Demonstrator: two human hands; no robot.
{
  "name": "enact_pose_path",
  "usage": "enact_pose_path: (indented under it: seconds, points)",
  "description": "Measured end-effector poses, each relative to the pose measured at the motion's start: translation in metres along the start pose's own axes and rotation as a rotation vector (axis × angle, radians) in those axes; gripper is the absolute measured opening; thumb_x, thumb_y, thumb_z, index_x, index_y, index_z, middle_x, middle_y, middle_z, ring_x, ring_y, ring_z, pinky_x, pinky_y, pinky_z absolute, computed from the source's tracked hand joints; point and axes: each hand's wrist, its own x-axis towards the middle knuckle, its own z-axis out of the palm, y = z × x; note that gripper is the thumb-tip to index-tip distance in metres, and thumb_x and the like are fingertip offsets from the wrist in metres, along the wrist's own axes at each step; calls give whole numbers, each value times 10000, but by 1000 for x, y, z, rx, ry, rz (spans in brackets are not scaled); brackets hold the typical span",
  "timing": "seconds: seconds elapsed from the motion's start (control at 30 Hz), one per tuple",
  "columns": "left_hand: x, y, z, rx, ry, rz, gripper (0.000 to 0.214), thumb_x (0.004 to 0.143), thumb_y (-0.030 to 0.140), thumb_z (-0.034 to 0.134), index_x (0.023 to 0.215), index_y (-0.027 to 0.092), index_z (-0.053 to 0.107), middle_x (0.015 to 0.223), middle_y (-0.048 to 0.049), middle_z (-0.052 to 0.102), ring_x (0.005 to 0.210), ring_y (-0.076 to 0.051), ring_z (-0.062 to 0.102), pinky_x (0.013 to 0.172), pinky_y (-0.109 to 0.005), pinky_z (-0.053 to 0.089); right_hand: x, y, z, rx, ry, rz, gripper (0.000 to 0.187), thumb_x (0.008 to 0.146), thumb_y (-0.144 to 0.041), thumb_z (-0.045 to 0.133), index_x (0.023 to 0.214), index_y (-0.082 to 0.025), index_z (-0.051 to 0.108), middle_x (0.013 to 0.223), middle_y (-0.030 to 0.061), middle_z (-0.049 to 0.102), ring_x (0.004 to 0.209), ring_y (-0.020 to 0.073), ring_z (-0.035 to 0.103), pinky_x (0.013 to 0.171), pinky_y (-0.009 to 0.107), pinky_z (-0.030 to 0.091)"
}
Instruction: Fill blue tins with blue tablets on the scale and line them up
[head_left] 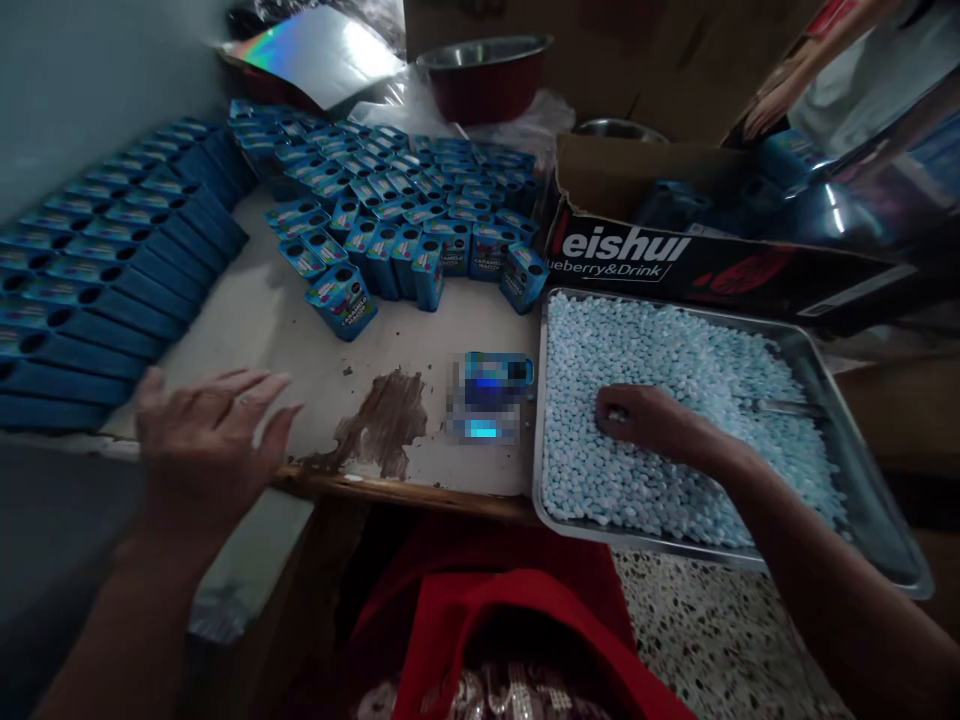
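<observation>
My right hand (645, 425) rests in a metal tray (862, 470) full of small pale blue candies (675, 350), fingers curled closed into the pile. My left hand (206, 440) hovers over the near left edge of the white table (262, 320), fingers stretched out and holding nothing. Between the hands one small blue box (491, 385) lies on its side, partly blurred. Several small blue boxes (405, 215) with open tops stand clustered at the back of the table. More of them lie in stacked rows (97, 270) along the left.
A cardboard carton (675, 250) printed with white letters stands behind the tray. A red bowl with a metal rim (484, 75) and a shiny foil sheet (315, 50) sit at the back. The table top has a worn brown patch (386, 420) near its front edge.
</observation>
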Motion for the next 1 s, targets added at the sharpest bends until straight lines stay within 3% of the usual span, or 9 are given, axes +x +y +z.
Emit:
enact_pose_path:
  seconds: [0.07,0.17,0.3,0.37,0.47,0.6,0.67,0.77,1.0]
  points:
    - [-6,15,13,109,-10,163,394,903,327,793,1287,282,722,1267,-69,772,1185,-340,719,1256,-631,356,-1,4,-6,167,41,45,134,883,-311,636,863,-223,735,796,7,712,709,180,607,672,289,433]
    - [-1,40,35,78,-52,220,320,944,305,750,1259,256,726,1207,-90,786,1103,-333,736,1195,-588,435,1,8,-11,324,33,135,152,843,-362,691,864,-218,734,705,-21,651,624,153,537,589,277,396]
    - [5,62,62,14,-119,187,261,981,297,705,1233,260,761,1179,-99,792,1079,-329,735,1199,-561,430,9,2,-10,606,-100,191,156,846,-342,698,913,-203,673,574,-76,507,509,113,430,508,251,318]
    - [1,64,71,-36,-140,147,274,983,308,704,1247,277,769,1186,-95,791,1095,-328,730,1216,-557,415,16,-6,-13,756,-131,190,213,858,-368,732,950,-187,668,574,-77,513,503,103,420,503,246,314]
    - [-8,57,76,-67,-173,83,285,1001,352,694,1262,271,772,1207,-95,785,1117,-312,724,1219,-528,418,28,-26,-28,806,-124,135,241,838,-361,795,930,-170,680,622,-48,569,543,104,466,524,247,352]
    - [-15,41,73,7,-238,43,361,1046,394,653,1346,206,723,1318,-109,742,1197,-286,693,1170,-442,469,48,-68,-53,688,-119,-41,152,864,-296,767,938,-179,703,660,-39,586,572,114,489,541,252,362]
    - [-16,34,70,37,-223,49,410,1044,407,658,1384,180,694,1367,-129,706,1225,-298,674,1133,-428,496,58,-90,-60,470,-37,-154,58,884,-217,718,933,-186,723,729,-21,637,618,118,525,593,255,387]
    - [-18,27,66,59,-202,52,473,1037,427,672,1441,181,654,1431,-157,643,1225,-306,669,1089,-429,532,69,-116,-64,125,84,-283,143,870,-84,675,919,-190,758,864,7,706,718,126,588,680,258,412]
    - [-28,11,62,70,-168,3,512,1017,473,698,1457,216,646,1549,-179,539,1185,-301,692,1060,-452,583,72,-133,-59,-163,84,-328,281,917,-31,657,1046,-211,831,1008,66,762,823,170,678,729,286,457]
